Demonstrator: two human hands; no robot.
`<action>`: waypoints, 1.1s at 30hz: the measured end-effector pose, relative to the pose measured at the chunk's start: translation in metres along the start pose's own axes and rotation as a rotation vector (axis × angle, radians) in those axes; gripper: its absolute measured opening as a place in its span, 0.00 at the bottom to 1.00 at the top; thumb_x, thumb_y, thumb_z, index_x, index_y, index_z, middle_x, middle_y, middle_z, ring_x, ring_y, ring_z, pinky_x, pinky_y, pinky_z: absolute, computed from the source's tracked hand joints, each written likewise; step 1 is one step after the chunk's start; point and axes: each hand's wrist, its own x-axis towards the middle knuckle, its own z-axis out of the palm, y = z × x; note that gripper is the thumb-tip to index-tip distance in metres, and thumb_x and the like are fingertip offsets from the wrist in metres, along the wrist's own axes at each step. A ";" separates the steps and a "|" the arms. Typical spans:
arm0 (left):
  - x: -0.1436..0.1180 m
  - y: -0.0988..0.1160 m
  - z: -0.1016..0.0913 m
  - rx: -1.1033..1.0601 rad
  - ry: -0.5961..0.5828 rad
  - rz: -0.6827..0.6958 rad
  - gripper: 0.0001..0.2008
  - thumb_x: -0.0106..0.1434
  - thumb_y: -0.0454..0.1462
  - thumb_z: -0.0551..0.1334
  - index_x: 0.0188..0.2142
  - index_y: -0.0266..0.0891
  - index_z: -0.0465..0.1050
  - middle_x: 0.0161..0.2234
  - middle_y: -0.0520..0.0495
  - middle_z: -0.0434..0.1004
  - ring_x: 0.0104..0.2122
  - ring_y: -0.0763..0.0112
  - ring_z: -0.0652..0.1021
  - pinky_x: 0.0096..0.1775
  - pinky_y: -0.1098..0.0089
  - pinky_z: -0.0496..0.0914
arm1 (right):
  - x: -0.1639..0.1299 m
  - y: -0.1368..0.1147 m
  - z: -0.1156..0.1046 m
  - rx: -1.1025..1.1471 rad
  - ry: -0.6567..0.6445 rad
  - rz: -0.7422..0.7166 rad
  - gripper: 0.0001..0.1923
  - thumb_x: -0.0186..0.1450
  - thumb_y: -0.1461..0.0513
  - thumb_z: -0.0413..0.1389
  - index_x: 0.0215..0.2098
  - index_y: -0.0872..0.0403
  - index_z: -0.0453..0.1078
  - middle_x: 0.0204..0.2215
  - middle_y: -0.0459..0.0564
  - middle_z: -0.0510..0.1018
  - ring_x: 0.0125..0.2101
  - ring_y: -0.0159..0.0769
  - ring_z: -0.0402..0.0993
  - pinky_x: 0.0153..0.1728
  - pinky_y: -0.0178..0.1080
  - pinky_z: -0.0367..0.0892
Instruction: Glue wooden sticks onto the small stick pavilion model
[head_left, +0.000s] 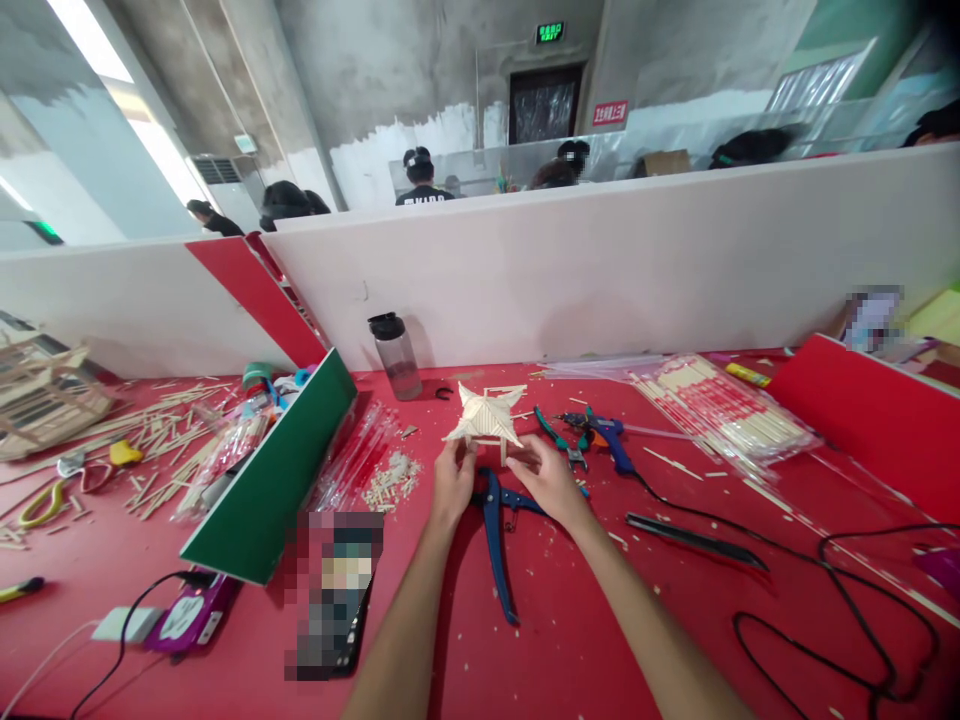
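Note:
A small pavilion model [486,414] made of pale wooden sticks, with a pointed roof and upturned corners, stands between my hands at the middle of the table. My left hand [454,482] pinches its near left side, and my right hand [546,474] grips its near right side. Just below, a blue-handled cutter [495,545] lies on the red table, partly behind my hands. To the right of the model rest green-handled pliers [559,437] and a blue hot glue gun [611,438] with a black cord.
A water bottle [397,358] stands against the white partition [570,270]. Left are a green board [277,480], stick scraps [391,482] and a phone [337,595]. Packed sticks [731,405], a black utility knife [697,540] and a red board [870,425] lie right. People sit beyond the partition.

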 end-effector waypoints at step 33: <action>-0.003 0.015 -0.002 0.049 -0.137 0.006 0.13 0.63 0.45 0.63 0.31 0.38 0.79 0.31 0.45 0.84 0.40 0.57 0.81 0.48 0.60 0.72 | -0.006 -0.015 -0.012 -0.113 0.222 -0.137 0.06 0.66 0.59 0.58 0.40 0.51 0.72 0.38 0.52 0.79 0.40 0.43 0.77 0.42 0.41 0.72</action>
